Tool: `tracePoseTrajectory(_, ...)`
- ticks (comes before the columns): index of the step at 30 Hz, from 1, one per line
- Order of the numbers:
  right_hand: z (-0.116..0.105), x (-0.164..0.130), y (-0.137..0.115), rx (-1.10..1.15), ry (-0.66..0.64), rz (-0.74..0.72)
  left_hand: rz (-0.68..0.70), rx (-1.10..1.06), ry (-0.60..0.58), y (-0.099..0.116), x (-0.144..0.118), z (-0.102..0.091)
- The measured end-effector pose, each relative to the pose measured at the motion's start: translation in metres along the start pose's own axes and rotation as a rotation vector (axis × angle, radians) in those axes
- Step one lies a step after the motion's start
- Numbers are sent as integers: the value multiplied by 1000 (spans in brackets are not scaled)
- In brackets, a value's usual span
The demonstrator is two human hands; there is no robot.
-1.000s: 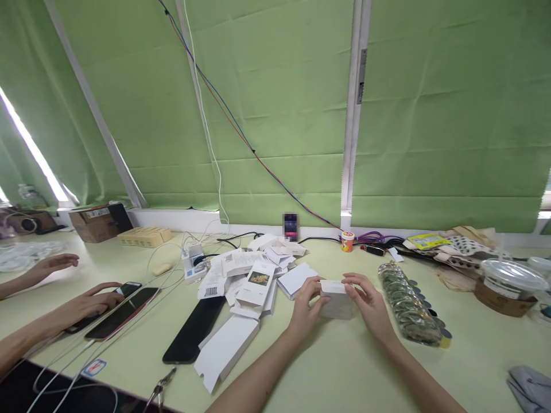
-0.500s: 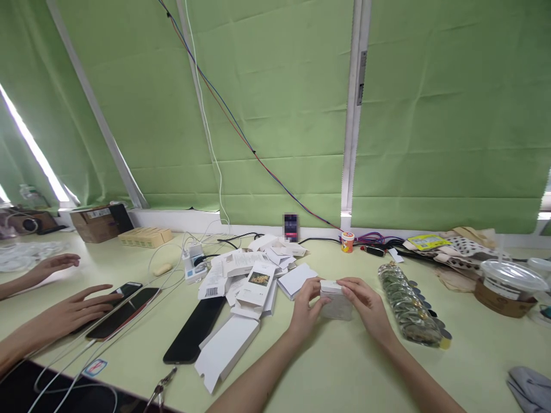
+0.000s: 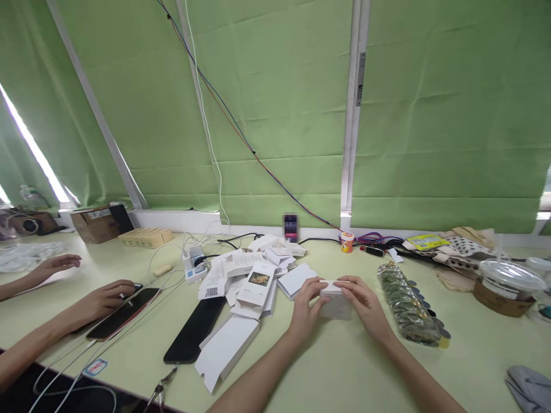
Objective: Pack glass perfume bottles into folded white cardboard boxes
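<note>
Both my hands hold a small white box [image 3: 336,304] that rests on the pale green table [image 3: 344,367]. My left hand [image 3: 306,304] grips its left side, thumb on top. From the right, my right hand [image 3: 365,304] has its fingertips on the box's top flap, which lies almost flat. Just left of my hands lies a heap of flat white cartons [image 3: 252,275], one with a yellow picture on it.
A sleeve of round green-filled discs [image 3: 407,310] lies right of my hands. A black phone [image 3: 194,330] and an unfolded carton [image 3: 226,350] lie to the left. Another person's hands [image 3: 105,298] touch phones at far left. A lidded cup [image 3: 508,287], cloth and cables sit at the back right.
My fingers have pressed the box's top flap lower. The other person's near hand has curled its fingers down onto a phone.
</note>
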State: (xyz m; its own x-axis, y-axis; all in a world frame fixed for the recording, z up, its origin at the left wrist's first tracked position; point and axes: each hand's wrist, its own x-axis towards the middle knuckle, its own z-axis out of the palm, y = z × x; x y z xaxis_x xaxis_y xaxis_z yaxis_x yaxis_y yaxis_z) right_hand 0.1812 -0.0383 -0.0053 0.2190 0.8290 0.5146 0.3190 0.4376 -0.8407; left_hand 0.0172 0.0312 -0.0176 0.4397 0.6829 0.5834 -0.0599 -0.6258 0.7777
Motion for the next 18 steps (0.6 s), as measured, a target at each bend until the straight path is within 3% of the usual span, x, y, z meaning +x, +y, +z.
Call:
tracePoseTrajectory(11,1,-10,2,-304,96,-329,-11,7,24,1,1,0)
tracePoseTrajectory(18,-1,-8,6,-473,116,-413,-16,3,19,2,0,1)
